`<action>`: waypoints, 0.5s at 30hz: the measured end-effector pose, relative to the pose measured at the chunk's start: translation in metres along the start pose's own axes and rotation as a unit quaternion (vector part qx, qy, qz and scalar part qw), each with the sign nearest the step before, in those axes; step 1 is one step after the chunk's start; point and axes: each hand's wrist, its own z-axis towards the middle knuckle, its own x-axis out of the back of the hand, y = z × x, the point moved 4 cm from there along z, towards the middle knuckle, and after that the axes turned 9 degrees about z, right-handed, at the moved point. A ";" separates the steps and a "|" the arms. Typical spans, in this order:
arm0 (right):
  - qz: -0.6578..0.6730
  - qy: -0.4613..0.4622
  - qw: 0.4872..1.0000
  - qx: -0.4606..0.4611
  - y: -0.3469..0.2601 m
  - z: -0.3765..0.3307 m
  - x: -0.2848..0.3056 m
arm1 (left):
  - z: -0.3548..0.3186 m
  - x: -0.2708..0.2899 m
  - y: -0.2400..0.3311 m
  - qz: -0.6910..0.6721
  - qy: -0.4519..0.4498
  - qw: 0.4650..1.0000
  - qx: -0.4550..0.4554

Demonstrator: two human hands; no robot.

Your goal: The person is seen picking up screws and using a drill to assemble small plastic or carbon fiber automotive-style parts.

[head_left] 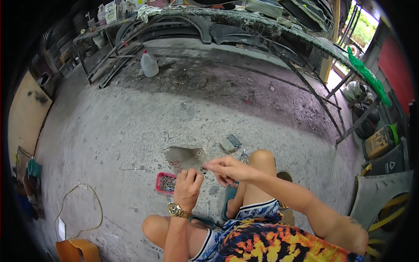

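A bent grey sheet-metal bracket (182, 157) with holes near its right side and red marks on its face is in front of me, just above the floor or resting on it; I cannot tell which. My left hand (188, 187), a gold watch on its wrist, is closed at the bracket's lower edge, fingers curled over it. At the bracket's right corner, my right hand (229, 168) has thumb and forefinger pinched together; whatever lies between them is too small to make out. Beside my left hand, a pink-red plastic basket (159, 182) holds many small metal screws or bolts.
Past the bracket lie a dark block (230, 143) and a small clear bottle (244, 156). An open can (285, 175) stands by my right knee. A white jug with a red cap (149, 65) sits near the long workbench (244, 17). A looped cable (101, 209) lies at left.
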 end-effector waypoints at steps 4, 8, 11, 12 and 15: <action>0.025 -0.023 0.999 0.025 -0.009 -0.006 0.004 | -0.003 0.000 -0.005 -0.040 0.008 0.999 0.032; -0.098 0.048 0.988 0.105 -0.012 -0.003 0.006 | -0.005 0.005 -0.008 -0.082 0.019 0.995 0.059; -0.142 0.066 0.981 0.117 -0.013 -0.010 -0.001 | -0.013 0.006 -0.020 -0.188 0.048 0.976 0.102; -0.170 0.073 0.976 0.117 -0.013 -0.013 -0.004 | -0.021 -0.001 -0.031 -0.334 0.017 0.916 0.221; -0.260 0.091 0.933 0.233 -0.023 -0.023 -0.014 | -0.029 0.005 -0.036 -0.563 0.011 0.756 0.335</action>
